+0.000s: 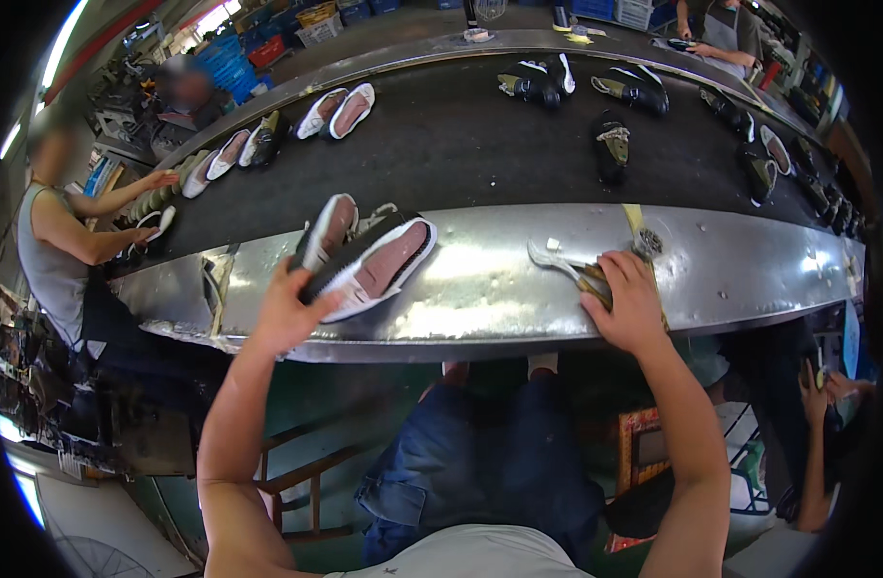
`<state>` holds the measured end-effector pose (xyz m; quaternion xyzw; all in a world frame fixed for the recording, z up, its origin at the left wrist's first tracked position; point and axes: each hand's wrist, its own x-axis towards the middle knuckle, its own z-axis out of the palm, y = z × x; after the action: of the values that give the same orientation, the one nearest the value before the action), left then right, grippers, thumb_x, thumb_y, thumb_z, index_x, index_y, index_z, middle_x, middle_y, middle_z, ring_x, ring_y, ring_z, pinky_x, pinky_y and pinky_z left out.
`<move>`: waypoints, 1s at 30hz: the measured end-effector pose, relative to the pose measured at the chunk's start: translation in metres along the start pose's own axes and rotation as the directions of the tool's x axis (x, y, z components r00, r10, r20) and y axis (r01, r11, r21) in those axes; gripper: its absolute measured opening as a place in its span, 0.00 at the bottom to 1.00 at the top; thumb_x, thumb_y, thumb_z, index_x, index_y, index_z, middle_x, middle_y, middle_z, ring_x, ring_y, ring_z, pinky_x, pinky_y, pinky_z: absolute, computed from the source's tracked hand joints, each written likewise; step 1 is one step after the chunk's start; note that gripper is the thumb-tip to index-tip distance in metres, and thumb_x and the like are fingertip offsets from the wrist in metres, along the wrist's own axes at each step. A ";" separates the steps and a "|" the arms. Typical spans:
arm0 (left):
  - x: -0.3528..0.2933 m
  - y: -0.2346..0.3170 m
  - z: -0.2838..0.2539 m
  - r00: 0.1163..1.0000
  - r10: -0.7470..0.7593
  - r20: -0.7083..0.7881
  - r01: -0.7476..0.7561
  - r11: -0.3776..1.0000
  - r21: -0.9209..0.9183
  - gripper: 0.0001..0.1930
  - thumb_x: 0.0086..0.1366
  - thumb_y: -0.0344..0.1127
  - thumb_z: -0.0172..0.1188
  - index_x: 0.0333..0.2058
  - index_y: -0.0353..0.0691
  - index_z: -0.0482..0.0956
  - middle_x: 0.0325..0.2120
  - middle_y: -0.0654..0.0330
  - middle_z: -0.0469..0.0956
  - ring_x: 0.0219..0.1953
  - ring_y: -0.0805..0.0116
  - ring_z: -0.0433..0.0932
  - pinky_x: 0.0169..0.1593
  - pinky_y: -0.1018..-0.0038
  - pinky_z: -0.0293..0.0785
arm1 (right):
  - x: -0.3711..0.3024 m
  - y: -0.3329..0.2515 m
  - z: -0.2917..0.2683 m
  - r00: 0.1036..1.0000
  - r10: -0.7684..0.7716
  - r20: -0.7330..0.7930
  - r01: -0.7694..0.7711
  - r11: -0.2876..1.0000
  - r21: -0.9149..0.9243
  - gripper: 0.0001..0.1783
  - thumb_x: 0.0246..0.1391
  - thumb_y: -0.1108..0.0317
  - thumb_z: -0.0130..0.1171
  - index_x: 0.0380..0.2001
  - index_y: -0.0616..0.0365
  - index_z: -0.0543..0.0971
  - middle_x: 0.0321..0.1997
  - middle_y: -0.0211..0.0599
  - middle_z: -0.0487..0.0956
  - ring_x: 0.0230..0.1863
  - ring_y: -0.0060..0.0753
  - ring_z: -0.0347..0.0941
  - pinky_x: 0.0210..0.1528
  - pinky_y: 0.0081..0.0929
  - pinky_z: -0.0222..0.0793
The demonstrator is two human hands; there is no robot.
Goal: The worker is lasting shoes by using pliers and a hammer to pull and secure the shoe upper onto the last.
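Note:
At the left part of the metal ledge my left hand is closed on a pair of shoes. The nearer shoe is dark and white with a pinkish insole, tilted with its opening facing me. Behind it, the other shoe leans alongside, partly hidden. My right hand rests on the ledge with its fingers curled round the handles of metal pincers. Their curved jaws point left, beside a small white scrap. A small round container with dark bits stands just beyond my right hand.
Beyond the metal ledge runs a dark conveyor belt carrying several shoes, among them a dark shoe and a white-edged pair. One co-worker handles shoes at the left; another stands across the belt. A wooden stool is below.

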<state>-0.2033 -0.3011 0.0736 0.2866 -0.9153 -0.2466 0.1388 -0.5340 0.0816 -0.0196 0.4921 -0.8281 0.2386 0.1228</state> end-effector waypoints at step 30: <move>-0.294 0.087 0.228 0.933 0.147 0.330 0.214 0.509 -0.834 0.33 0.69 0.33 0.64 0.70 0.45 0.60 0.64 0.55 0.63 0.66 0.63 0.64 0.69 0.69 0.60 | -0.327 -0.183 -0.078 0.430 0.123 0.894 -0.898 0.161 0.410 0.18 0.69 0.64 0.55 0.54 0.65 0.75 0.39 0.38 0.83 0.36 0.24 0.79 0.41 0.26 0.76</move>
<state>-0.0984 0.0204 -0.1050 0.1476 -0.6747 -0.7178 0.0878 -0.2182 0.2962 -0.0458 0.1625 -0.6610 0.4553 -0.5740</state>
